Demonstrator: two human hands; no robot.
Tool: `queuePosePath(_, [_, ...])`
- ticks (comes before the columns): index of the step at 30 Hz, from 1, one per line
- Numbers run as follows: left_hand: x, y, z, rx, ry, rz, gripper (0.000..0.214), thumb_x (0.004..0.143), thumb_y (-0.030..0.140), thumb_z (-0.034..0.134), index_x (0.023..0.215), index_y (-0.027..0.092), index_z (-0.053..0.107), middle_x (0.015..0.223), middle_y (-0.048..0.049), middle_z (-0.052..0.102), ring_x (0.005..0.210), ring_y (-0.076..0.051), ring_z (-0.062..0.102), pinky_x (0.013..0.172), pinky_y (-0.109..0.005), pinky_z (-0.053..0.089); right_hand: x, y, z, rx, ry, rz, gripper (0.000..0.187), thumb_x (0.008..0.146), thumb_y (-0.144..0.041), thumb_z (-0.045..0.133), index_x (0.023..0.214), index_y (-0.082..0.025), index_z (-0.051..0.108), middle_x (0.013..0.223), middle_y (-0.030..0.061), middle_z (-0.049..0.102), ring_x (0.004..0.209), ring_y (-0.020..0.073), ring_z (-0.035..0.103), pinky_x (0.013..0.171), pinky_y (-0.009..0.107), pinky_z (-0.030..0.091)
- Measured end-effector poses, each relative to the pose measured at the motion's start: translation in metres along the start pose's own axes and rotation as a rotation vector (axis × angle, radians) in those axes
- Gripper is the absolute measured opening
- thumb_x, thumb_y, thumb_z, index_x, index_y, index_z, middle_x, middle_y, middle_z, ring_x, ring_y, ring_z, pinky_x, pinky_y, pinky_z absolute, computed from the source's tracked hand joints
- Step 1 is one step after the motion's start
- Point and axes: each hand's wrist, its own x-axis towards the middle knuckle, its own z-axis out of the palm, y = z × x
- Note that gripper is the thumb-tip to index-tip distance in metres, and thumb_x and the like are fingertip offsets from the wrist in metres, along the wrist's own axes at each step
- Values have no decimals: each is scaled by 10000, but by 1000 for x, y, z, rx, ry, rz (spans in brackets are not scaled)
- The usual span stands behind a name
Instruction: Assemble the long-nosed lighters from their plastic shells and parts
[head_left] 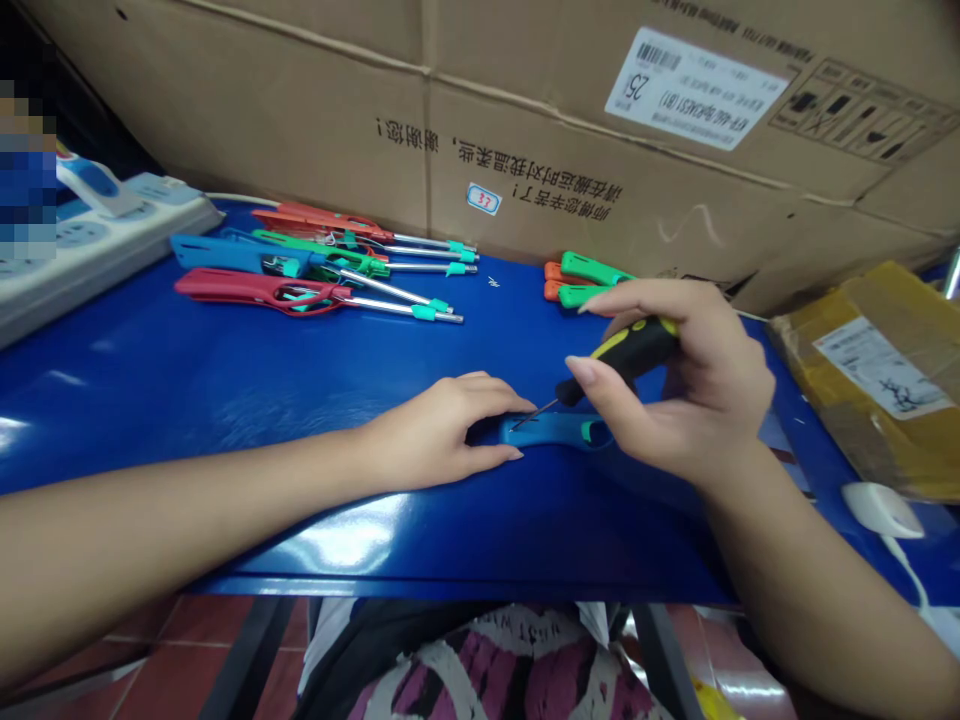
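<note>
The person's left hand (442, 430) lies low on the blue table (225, 380), near its front edge. The fingers are held close together along the far side of a blue lighter handle (555, 430) and the thumb is against its near side, so the left end of the piece is pinched between them. The handle lies flat on the table between the two hands, with its right end showing below the right hand (675, 400). That hand is closed around a screwdriver (626, 350) with a black and yellow grip. The thumb and forefinger are clamped near the front of the grip and the other fingers are curled over its back. The thin metal shaft slants down to the left, and its tip meets the top of the blue handle just beside the left fingertips. Well apart from the hands, at the far left of the table, is a loose pile of long-nosed lighters (315, 270) in red, blue and green, with metal tubes and teal tips pointing right. A few green and orange handles (585, 280) lie just behind the right hand, against a large cardboard box (525, 100) that runs along the back of the table. A white power strip (97, 230) sits at the left edge. On the right are a yellow wrapped parcel (877, 370) and, nearer the person, a small white corded device (881, 508).
</note>
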Motion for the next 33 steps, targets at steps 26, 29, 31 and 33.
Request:
queuePosePath(26, [0,0,0,1,18,13,352,897,250,729,1233,172,660,1164,-87,729,1109,-225,669,1002,-378,528,0,7,-2,-47,-29,-182,396,884,-290,700,1269,-287,605,1065,39,761,804,229,741,638,344,627])
queuePosePath(29, [0,0,-1,0,-1,-5,358,898,249,728,1241,173,655,1172,-87,724,1117,-229,665,1006,-381,526,-2,7,1,104,-117,-61,441,984,-286,481,1424,-265,483,1201,74,707,947,244,733,686,381,638])
queuePosePath(31, [0,0,0,2,-2,-2,359,900,249,726,1243,174,652,1174,-87,721,1118,-229,664,1006,-380,526,-4,7,2,146,-115,-46,461,982,-281,479,1442,-261,457,1223,82,690,962,243,726,725,399,641])
queuePosePath(33, [0,0,0,4,9,13,363,898,246,730,1242,166,650,1168,-89,721,1111,-225,663,1005,-373,525,-4,7,3,109,-80,-67,468,943,-304,602,1398,-278,495,1173,70,710,852,225,724,749,405,638])
